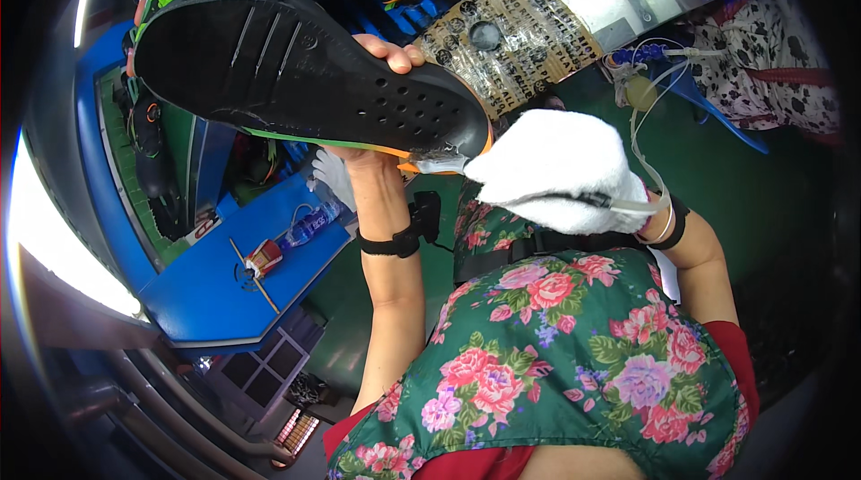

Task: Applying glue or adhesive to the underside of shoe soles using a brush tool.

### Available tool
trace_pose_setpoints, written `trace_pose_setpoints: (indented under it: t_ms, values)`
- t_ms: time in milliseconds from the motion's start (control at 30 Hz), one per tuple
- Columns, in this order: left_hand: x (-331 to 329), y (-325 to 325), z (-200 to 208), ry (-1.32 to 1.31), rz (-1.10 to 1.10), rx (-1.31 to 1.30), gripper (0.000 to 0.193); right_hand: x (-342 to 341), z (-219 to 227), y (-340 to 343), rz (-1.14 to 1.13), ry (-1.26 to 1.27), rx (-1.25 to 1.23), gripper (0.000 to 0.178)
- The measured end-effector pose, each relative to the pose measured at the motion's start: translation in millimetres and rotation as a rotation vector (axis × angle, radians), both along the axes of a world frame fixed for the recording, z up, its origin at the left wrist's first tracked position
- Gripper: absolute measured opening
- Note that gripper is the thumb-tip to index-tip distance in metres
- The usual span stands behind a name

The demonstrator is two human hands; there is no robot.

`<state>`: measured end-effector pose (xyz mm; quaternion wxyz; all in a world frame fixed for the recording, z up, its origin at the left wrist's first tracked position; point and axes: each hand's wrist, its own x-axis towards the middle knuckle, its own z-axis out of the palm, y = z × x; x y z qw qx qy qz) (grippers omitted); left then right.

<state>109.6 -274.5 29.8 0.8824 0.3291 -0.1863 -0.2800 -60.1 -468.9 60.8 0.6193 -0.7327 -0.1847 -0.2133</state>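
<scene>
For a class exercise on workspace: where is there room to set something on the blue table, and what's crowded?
The blue table shows a bare patch left of the thin stick, and a smaller one below the bottle. It is crowded where the cup and bottle nearly meet. No gap shows between shoe sole and white cloth.

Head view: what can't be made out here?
All in the head view:
Left hand: mostly hidden behind the black sole.
The sole's other side: turned away from the camera.
Right fingers: covered by the white cloth.
Patterned fabric, upper right: cut off by the dark fisheye rim.
</scene>
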Motion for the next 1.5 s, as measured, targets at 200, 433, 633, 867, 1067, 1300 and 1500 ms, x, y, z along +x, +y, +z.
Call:
trace_pose_setpoints:
  t_ms: [200, 433, 633, 867, 1067, 1300, 1500]
  values:
    - [0.2, -4.5, -1.8, -0.014, -0.003, -0.013, 0.066, 0.4, -2.1, 2.7, -0.107, -0.014, -0.033, 0.025]
    - [-0.5, -6.8, -2.1, -0.017, 0.003, 0.019, 0.065, 1.6, -2.6, 0.1, -0.056, 0.165, 0.228, 0.022]
    - [2.7, -10.3, -3.4, 0.003, -0.013, -0.035, 0.065, 0.4, -0.6, -6.1, -0.04, 0.111, 0.119, 0.021]
    - [2.3, -14.0, 2.4, 0.021, -0.005, -0.004, 0.07, -1.6, 5.0, 3.9, -0.07, -0.014, -0.007, 0.028]
    - [-4.5, -17.5, 1.0, 0.123, 0.005, -0.02, 0.086, -2.3, 12.9, 8.8, -0.019, 0.016, 0.054, 0.026]
    - [-3.5, -13.6, -2.6, 0.114, -0.002, -0.004, 0.09, -4.6, 13.8, 6.1, -0.076, 0.027, 0.101, 0.021]
    - [-6.5, -12.5, -5.6, 0.124, -0.002, 0.007, 0.086, -8.3, 9.9, -3.7, -0.079, 0.159, 0.212, 0.023]
